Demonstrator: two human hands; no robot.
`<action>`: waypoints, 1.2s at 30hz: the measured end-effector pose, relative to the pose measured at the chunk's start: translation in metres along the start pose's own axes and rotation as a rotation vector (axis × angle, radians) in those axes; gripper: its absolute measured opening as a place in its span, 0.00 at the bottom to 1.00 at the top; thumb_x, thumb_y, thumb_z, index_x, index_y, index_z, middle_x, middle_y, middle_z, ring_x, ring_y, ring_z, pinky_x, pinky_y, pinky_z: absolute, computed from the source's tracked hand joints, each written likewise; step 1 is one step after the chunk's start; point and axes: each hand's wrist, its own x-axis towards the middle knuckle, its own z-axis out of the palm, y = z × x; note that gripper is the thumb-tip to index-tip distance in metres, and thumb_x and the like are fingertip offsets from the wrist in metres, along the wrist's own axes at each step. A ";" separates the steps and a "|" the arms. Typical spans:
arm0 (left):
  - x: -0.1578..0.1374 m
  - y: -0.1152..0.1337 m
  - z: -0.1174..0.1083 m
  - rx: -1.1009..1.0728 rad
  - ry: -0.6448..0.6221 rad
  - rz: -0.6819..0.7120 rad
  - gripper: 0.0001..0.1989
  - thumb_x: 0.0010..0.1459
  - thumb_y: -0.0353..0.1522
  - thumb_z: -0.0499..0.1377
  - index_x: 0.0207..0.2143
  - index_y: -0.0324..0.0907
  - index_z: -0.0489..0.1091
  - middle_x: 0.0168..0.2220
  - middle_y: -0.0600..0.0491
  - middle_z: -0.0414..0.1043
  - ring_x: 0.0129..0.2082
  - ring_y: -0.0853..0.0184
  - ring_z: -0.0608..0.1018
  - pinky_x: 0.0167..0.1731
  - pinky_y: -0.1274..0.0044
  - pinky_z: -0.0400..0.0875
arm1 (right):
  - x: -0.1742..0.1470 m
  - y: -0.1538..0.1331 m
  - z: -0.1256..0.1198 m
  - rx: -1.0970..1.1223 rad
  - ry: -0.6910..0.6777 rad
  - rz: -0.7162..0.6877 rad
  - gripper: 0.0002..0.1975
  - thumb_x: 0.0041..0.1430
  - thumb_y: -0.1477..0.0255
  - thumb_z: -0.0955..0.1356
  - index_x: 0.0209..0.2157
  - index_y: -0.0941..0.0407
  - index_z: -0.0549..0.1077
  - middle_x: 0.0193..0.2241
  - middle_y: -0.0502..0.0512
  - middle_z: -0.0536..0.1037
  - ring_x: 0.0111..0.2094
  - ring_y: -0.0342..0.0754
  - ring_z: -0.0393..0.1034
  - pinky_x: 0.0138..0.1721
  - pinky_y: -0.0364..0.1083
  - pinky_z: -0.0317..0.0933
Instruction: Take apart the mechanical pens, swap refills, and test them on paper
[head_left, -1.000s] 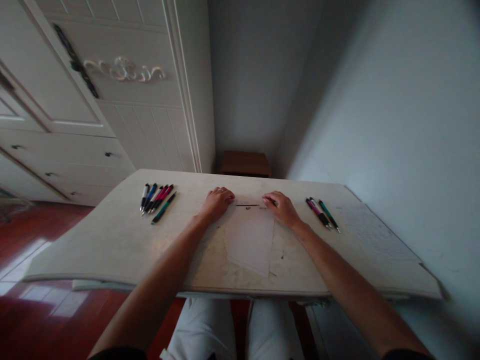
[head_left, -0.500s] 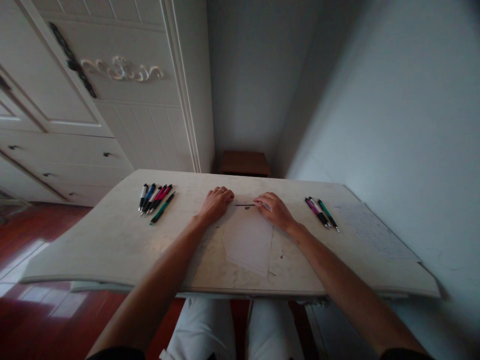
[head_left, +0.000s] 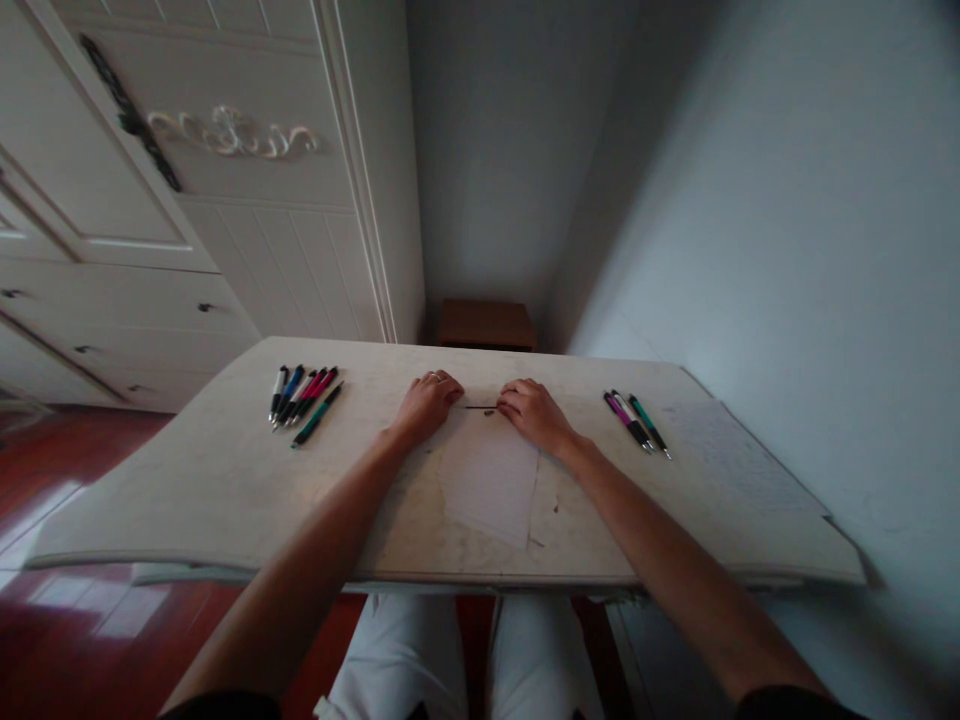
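My left hand [head_left: 429,402] rests at the far middle of the table, its fingers closed in a pinch. What lies inside them is too small to make out. Facing it, my right hand [head_left: 534,411] is closed on one end of a thin dark rod [head_left: 480,407], perhaps a pen refill. The rod spans the gap between both sets of fingertips. A small dark bit [head_left: 490,413] lies just below it. Nearer me, under and between my forearms, is a pale sheet of paper [head_left: 489,485].
Several click pens [head_left: 304,395] lie on the left of the white table [head_left: 187,480]. A few more pens [head_left: 634,422] lie on the right, beside a written sheet [head_left: 742,450]. A white cabinet [head_left: 300,260], a wall [head_left: 787,250] and a brown stool-like piece [head_left: 486,322] stand beyond.
My right hand has moved slightly left, closer to my left hand, and its fingers are more curled. A pale piece seen at the right fingers earlier is now hidden. The view has shifted slightly.
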 end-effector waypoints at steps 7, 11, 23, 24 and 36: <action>0.003 -0.004 0.000 -0.231 0.159 -0.108 0.08 0.61 0.30 0.54 0.37 0.42 0.73 0.37 0.51 0.77 0.37 0.64 0.76 0.42 0.71 0.71 | 0.003 -0.001 0.006 -0.080 -0.007 -0.022 0.04 0.63 0.76 0.67 0.34 0.57 0.75 0.37 0.58 0.77 0.41 0.52 0.67 0.43 0.50 0.60; 0.002 -0.006 0.000 -0.276 0.221 -0.124 0.07 0.60 0.31 0.56 0.37 0.42 0.73 0.37 0.51 0.77 0.36 0.65 0.76 0.41 0.72 0.71 | 0.003 0.000 0.009 -0.108 -0.021 -0.038 0.04 0.64 0.76 0.66 0.36 0.58 0.73 0.39 0.61 0.76 0.42 0.54 0.67 0.43 0.51 0.59; 0.000 -0.004 -0.001 -0.312 0.213 -0.077 0.05 0.56 0.29 0.59 0.35 0.41 0.74 0.35 0.52 0.78 0.35 0.66 0.77 0.37 0.74 0.71 | -0.001 0.007 -0.011 -0.033 0.162 0.054 0.09 0.66 0.75 0.60 0.35 0.56 0.71 0.35 0.57 0.76 0.38 0.52 0.66 0.43 0.50 0.57; 0.000 -0.003 -0.001 -0.317 0.206 -0.071 0.05 0.56 0.29 0.59 0.35 0.41 0.74 0.34 0.52 0.78 0.35 0.66 0.77 0.36 0.74 0.70 | -0.002 0.005 -0.012 -0.039 0.151 0.051 0.09 0.67 0.74 0.60 0.34 0.56 0.71 0.33 0.57 0.76 0.38 0.52 0.66 0.43 0.50 0.57; -0.002 0.006 0.000 -0.316 0.180 -0.063 0.05 0.56 0.31 0.61 0.37 0.43 0.74 0.34 0.54 0.79 0.34 0.67 0.78 0.37 0.75 0.72 | -0.003 0.005 -0.015 -0.083 0.159 0.085 0.10 0.65 0.76 0.61 0.33 0.54 0.71 0.32 0.57 0.76 0.37 0.53 0.65 0.42 0.50 0.54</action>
